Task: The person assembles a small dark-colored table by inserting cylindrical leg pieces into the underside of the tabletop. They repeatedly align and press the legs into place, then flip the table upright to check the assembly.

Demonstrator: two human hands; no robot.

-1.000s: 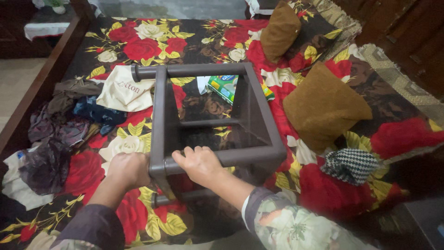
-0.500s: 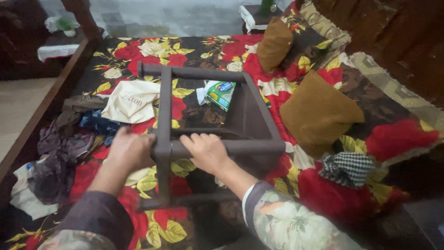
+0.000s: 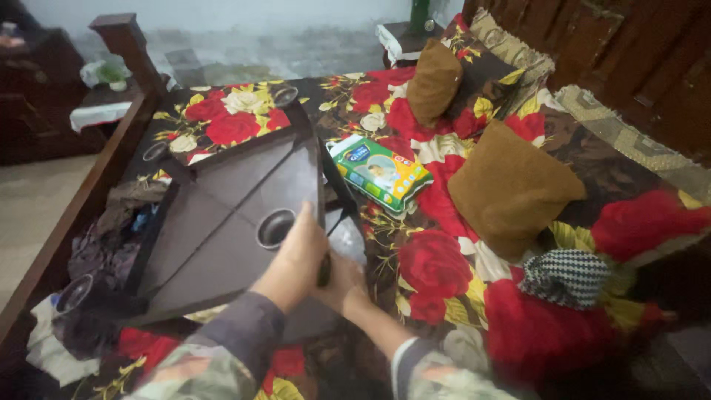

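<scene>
Both hands are gripping the dark grey plastic stool (image 3: pixel 229 222) lying tipped at centre-left of the frame on the red floral bedsheet (image 3: pixel 437 259) — the left hand (image 3: pixel 296 255) is wrapping its edge, the right hand (image 3: pixel 342 285) is closing underneath, partly hidden.

The stool (image 3: pixel 222 222) is dark brown; the bedspread (image 3: pixel 444 259) red-rose floral on black; the cushions (image 3: pixel 511 189) plain tan; the packet (image 3: pixel 379 172) green; the cloth (image 3: pixel 566 278) black-and-white checked.
</scene>
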